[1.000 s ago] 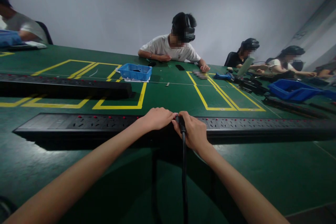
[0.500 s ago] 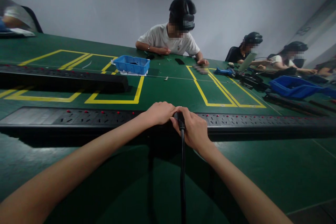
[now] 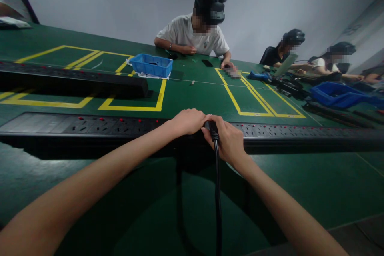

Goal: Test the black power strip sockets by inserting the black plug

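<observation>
While the right hand (image 3: 228,139) is holding a plug (image 3: 214,131), the left hand (image 3: 191,121), grip unclear, is resting alongside.

Dim light leaves glare and dark shadow on the table (image 3: 192,98).

Beyond the grip and to its left, a blue bin (image 3: 151,69) overlapped a yellow tape outline (image 3: 130,109). Nearly straight beyond the grip lay a small pale scrap (image 3: 192,83) and, farther off, a dark flat rectangle (image 3: 207,63) before a white-shirted person (image 3: 192,36). Well to the grip's right sat a deeper-blue tray (image 3: 327,101).
</observation>
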The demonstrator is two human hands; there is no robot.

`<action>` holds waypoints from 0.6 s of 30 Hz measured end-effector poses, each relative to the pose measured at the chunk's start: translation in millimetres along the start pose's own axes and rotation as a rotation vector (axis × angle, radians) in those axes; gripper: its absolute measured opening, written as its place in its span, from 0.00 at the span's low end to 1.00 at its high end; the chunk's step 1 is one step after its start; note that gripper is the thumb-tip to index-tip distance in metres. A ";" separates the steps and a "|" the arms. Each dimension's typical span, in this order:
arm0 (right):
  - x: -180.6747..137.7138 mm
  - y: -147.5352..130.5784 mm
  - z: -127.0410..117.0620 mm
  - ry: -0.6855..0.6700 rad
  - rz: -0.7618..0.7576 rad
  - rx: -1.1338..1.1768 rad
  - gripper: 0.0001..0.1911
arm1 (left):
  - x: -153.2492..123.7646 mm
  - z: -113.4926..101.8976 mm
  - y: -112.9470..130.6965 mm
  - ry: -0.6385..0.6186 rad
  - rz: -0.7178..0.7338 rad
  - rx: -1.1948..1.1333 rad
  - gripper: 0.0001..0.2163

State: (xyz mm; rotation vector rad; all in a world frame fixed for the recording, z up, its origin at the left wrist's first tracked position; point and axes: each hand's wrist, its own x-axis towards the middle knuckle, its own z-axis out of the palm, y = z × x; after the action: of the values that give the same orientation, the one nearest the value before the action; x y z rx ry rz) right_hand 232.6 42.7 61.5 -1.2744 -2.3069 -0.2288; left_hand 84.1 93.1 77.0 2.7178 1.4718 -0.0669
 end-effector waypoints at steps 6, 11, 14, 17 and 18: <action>-1.0 -0.3 -1.1 -0.010 0.012 -0.008 0.18 | -0.5 -1.8 0.7 -0.006 0.017 0.035 0.15; -2.2 -0.2 -1.0 -0.021 0.019 0.006 0.19 | 1.9 -1.9 0.8 -0.019 0.033 0.082 0.16; -2.7 0.7 0.8 -0.015 0.026 -0.001 0.19 | 3.0 -1.3 0.4 -0.025 0.026 0.081 0.16; -3.2 1.9 2.9 -0.005 0.025 0.003 0.19 | 2.8 -0.8 -0.1 -0.025 0.037 0.077 0.15; -3.3 2.2 3.4 -0.001 0.024 0.006 0.18 | 2.5 -0.7 -0.3 -0.024 0.043 0.080 0.16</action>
State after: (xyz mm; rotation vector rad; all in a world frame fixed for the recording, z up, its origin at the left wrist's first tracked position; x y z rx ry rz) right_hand 234.8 42.6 56.7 -1.2988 -2.2906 -0.2129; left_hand 85.2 95.4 77.6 2.7995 1.4341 -0.1590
